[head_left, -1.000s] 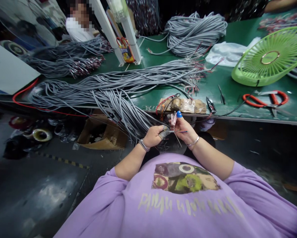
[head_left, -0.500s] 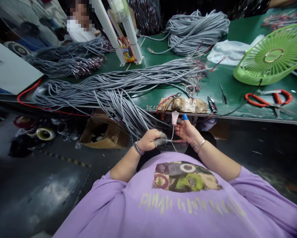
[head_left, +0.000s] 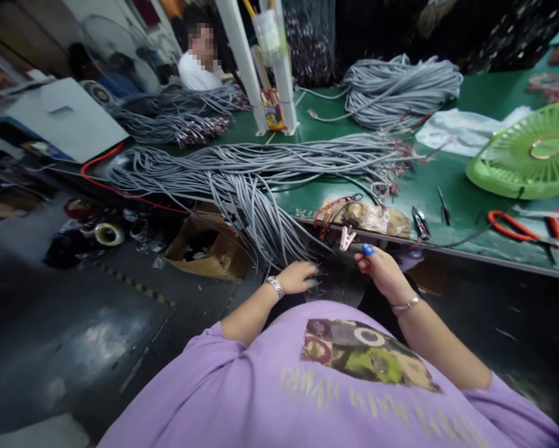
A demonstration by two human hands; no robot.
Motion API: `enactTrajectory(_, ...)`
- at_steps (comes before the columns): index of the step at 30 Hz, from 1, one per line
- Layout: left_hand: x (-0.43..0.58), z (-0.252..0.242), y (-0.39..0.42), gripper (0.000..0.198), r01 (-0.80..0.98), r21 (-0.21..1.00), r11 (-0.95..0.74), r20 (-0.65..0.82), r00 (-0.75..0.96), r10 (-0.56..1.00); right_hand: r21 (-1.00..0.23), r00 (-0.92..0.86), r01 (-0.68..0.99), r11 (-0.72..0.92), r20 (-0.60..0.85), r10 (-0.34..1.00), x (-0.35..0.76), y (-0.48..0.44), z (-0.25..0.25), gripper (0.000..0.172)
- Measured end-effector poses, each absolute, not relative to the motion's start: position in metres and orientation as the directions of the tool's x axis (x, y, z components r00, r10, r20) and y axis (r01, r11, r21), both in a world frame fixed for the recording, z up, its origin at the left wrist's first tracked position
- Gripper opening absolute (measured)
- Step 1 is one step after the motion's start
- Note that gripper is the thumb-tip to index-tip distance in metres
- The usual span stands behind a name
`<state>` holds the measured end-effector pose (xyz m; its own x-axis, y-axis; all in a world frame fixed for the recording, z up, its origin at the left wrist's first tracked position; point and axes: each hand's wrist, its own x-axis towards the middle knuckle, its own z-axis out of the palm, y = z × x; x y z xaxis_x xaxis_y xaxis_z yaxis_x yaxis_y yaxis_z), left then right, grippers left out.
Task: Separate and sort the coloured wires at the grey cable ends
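While cables [head_left: 279,219] slant down mid-frame to our nearer left hand [head_left: 296,276], its grip unclear, our right hand [head_left: 384,272] pinches a dark stub [head_left: 355,247].

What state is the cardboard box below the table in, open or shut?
Open: the cardboard box gapes at the top, with pale bits visible inside.

Between your left hand [head_left: 298,277] and your right hand [head_left: 382,270] there is an open gap for passing. Forward, the bench edge [head_left: 489,256] and the pink clip [head_left: 347,239] stand in the way. Ahead of your left hand, the hanging gray cables [head_left: 272,218] close the path.
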<state>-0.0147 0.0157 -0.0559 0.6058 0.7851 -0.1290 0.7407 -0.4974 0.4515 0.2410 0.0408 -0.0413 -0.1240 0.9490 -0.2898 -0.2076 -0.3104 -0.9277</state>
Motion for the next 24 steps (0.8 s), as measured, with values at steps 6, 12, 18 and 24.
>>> enactTrajectory(6, -0.033, -0.01, 0.032, 0.033, 0.328, 0.904, -0.274, 0.068, 0.523, 0.849, -0.882, -0.121, 0.369, 0.294, 0.268, 0.956, 0.286, 0.048, -0.001, 0.028)
enactTrajectory(12, -0.05, 0.051, 0.112, 0.024, 0.755, 0.472, -0.455, 0.258, 0.376, 0.89, -0.729, 0.109, 0.609, 0.312, 0.467, 0.877, 0.319, 0.108, 0.012, 0.033)
enactTrajectory(18, -0.045, 0.071, 0.194, 0.044, 0.992, 0.014, -0.125, 0.047, 0.125, 0.991, -0.906, 0.24, 0.374, 0.199, 0.302, 0.923, 0.328, 0.122, -0.002, 0.035)
enactTrajectory(24, -0.056, 0.069, 0.228, 0.063, 0.99, -0.049, 0.136, -0.042, -0.138, 0.99, -0.878, 0.226, 0.428, 0.215, 0.334, 0.915, 0.326, 0.117, 0.001, 0.034)
